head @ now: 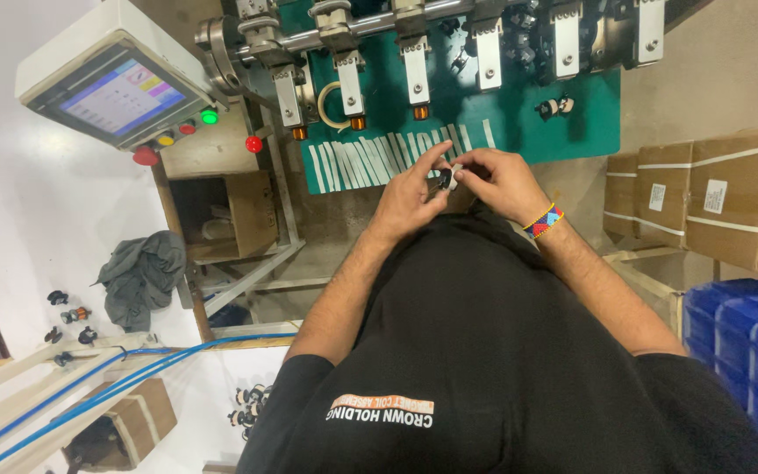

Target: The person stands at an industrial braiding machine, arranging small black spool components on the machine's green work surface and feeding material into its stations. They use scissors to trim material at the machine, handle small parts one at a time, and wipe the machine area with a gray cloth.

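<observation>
Both my hands meet in front of my chest, over the edge of a green work surface point(572, 123). My left hand point(410, 189) and my right hand point(502, 180) pinch a small black and white part point(447, 180) between their fingertips. A beaded wristband point(543, 220) sits on my right wrist. On the green surface just beyond my hands lies a row of several white strips point(379, 158). Above them hangs a row of metal machine heads point(416, 66) with orange tips.
A control panel with a screen point(111, 92) and red, yellow and green buttons stands at the upper left. Cardboard boxes point(730, 197) are stacked at the right, blue crates point(747, 342) below them. A grey cloth point(142, 272), small black parts point(67, 312) and blue hoses point(89, 382) lie at the left.
</observation>
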